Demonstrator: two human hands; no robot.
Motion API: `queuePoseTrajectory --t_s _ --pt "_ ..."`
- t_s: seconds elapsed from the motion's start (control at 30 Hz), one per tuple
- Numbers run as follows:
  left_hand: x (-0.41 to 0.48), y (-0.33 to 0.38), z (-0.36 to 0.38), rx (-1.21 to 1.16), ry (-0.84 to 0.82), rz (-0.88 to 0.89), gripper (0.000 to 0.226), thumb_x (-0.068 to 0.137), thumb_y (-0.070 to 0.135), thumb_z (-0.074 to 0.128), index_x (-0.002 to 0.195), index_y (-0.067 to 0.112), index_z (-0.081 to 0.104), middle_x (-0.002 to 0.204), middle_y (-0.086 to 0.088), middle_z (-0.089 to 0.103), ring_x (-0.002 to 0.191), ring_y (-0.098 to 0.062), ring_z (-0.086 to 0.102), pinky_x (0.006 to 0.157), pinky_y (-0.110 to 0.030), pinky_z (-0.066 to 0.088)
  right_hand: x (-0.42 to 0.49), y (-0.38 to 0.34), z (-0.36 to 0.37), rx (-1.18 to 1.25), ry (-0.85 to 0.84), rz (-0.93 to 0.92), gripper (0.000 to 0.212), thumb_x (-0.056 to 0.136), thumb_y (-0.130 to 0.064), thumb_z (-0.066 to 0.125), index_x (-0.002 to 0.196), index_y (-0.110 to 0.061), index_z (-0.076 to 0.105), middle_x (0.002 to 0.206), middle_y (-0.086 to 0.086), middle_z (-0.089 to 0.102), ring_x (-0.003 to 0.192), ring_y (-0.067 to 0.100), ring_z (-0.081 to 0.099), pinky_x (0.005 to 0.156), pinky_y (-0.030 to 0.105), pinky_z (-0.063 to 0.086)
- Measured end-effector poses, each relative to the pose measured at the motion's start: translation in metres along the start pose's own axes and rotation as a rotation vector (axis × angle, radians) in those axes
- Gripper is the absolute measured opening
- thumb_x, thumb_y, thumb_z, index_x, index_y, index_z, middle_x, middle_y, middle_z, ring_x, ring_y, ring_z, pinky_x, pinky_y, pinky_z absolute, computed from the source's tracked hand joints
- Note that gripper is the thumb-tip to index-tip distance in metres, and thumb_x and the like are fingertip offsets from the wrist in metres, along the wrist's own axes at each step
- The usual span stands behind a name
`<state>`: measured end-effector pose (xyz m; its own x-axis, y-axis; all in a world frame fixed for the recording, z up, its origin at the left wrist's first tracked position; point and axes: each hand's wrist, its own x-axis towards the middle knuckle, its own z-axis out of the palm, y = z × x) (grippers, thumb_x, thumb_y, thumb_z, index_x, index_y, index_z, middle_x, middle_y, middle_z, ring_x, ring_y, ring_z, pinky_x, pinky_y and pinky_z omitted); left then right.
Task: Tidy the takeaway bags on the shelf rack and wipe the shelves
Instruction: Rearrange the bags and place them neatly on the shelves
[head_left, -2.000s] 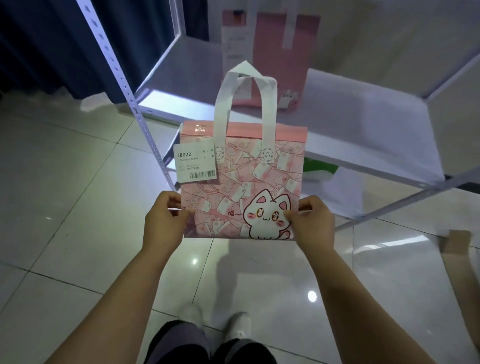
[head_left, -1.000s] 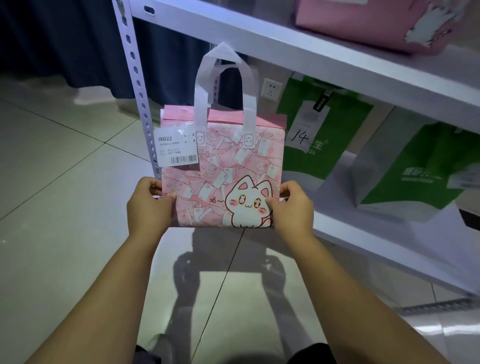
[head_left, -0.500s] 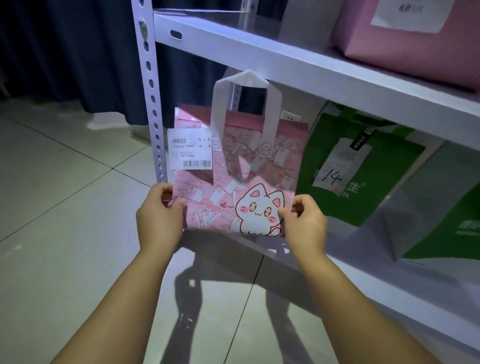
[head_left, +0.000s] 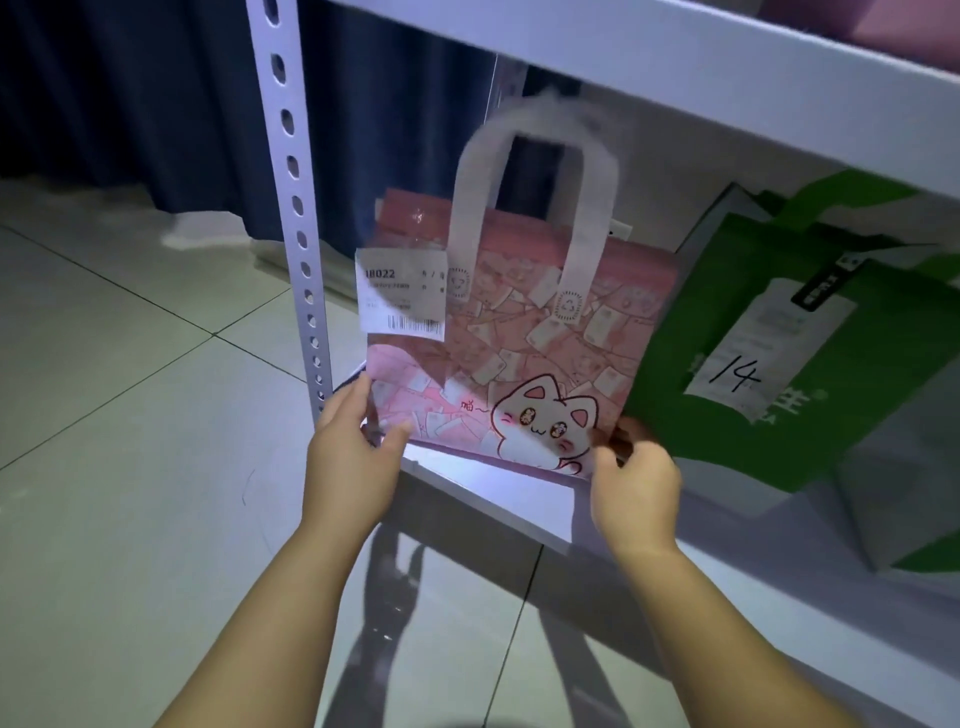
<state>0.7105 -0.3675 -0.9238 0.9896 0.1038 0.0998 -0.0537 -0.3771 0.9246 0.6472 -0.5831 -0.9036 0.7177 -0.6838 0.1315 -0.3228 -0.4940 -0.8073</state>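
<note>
Pink bag upright at the shelf's front left corner; left hand pinches its lower left corner, right hand its lower right; two green bags beside it.

Looks like a takeaway pickup or storage spot: white metal shelf rack with perforated post, pink bag with barcode slip, green bag numbered 14, tiled floor, dark curtain.

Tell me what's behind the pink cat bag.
Dark blue curtain and a rear rack post show around the handles. The pink cat bag overlaps the green bag and hides everything else.
</note>
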Motion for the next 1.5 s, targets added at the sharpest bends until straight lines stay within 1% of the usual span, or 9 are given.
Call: queuePoseTrajectory --t_s 0.07,0.17,0.33,0.4,0.57,0.83,1.1,1.33,1.5 --pt "0.005 -0.001 0.005 -0.002 -0.017 0.0 0.06 0.085 0.024 0.066 0.139 0.025 0.04 0.125 0.02 0.042 0.095 0.005 0.05 0.08 -0.01 0.036 0.0 0.002 0.002 0.019 -0.01 -0.024 0.015 0.09 -0.013 0.054 0.091 -0.027 0.061 0.074 -0.004 0.063 0.061 0.014 0.054 0.05 0.023 0.037" --pt "0.009 -0.002 0.01 0.011 -0.041 -0.03 0.058 0.084 0.027 0.066 0.135 0.013 0.041 0.144 0.009 0.038 0.124 -0.013 0.046 0.103 -0.034 0.04 -0.001 0.004 0.004 0.041 -0.011 -0.025 0.014 0.09 -0.015 0.055 0.094 -0.025 0.063 0.08 -0.003 0.065 0.066 0.013 0.056 0.055 0.023 0.038" --pt "0.004 0.006 0.006 -0.032 -0.006 -0.049 0.065 0.083 0.027 0.068 0.141 0.024 0.037 0.146 0.009 0.035 0.127 -0.013 0.043 0.105 -0.034 0.036 -0.004 0.004 -0.001 0.078 -0.032 -0.012 0.009 0.089 -0.02 0.057 0.093 -0.027 0.063 0.087 -0.007 0.066 0.077 0.007 0.059 0.058 0.019 0.041" --pt "-0.002 0.011 0.004 -0.026 0.02 -0.039 0.059 0.084 0.027 0.067 0.137 0.025 0.042 0.143 0.005 0.038 0.122 -0.014 0.046 0.102 -0.033 0.04 -0.006 0.004 -0.005 0.087 -0.039 -0.006 0.002 0.089 -0.026 0.059 0.09 -0.027 0.06 0.092 -0.004 0.065 0.081 0.01 0.06 0.061 0.02 0.042" --pt "-0.025 0.028 0.012 0.017 0.022 0.054 0.039 0.084 0.03 0.065 0.121 0.032 0.052 0.128 0.004 0.046 0.106 -0.008 0.047 0.084 -0.022 0.039 -0.013 0.011 -0.024 0.127 -0.029 -0.034 0.022 0.089 -0.031 0.059 0.11 -0.026 0.059 0.108 -0.005 0.059 0.084 0.0 0.057 0.071 0.016 0.044" --pt "-0.056 0.064 0.058 -0.105 -0.135 0.161 0.017 0.085 0.02 0.065 0.099 0.028 0.06 0.096 0.006 0.065 0.083 0.003 0.057 0.052 0.001 0.039 -0.015 0.06 -0.083 0.005 0.051 -0.067 0.007 0.09 -0.024 0.059 0.093 -0.03 0.057 0.096 -0.01 0.061 0.083 -0.002 0.054 0.067 0.012 0.04" --pt "-0.084 0.09 0.128 -0.071 -0.318 0.338 0.023 0.085 0.024 0.065 0.107 0.022 0.061 0.103 0.005 0.061 0.089 -0.01 0.059 0.077 -0.024 0.047 0.016 0.098 -0.133 -0.064 0.213 0.055 0.009 0.088 -0.016 0.06 0.094 -0.022 0.057 0.081 -0.004 0.059 0.076 0.023 0.061 0.066 0.032 0.05" --pt "-0.081 0.098 0.156 0.046 -0.329 0.266 0.035 0.088 0.023 0.06 0.122 0.023 0.056 0.098 0.002 0.047 0.071 -0.012 0.053 0.068 -0.026 0.039 0.067 0.093 -0.136 -0.149 0.188 0.13 0.043 0.09 -0.021 0.06 0.129 -0.009 0.046 0.125 0.01 0.055 0.112 0.029 0.055 0.098 0.042 0.044" --pt "-0.083 0.103 0.165 0.025 -0.342 0.24 0.046 0.089 0.021 0.059 0.133 0.027 0.048 0.102 -0.005 0.045 0.072 -0.007 0.048 0.075 -0.027 0.038 0.077 0.088 -0.133 -0.244 0.174 0.128 0.02 0.094 -0.021 0.052 0.108 -0.008 0.058 0.113 0.015 0.064 0.103 0.034 0.058 0.082 0.03 0.043"
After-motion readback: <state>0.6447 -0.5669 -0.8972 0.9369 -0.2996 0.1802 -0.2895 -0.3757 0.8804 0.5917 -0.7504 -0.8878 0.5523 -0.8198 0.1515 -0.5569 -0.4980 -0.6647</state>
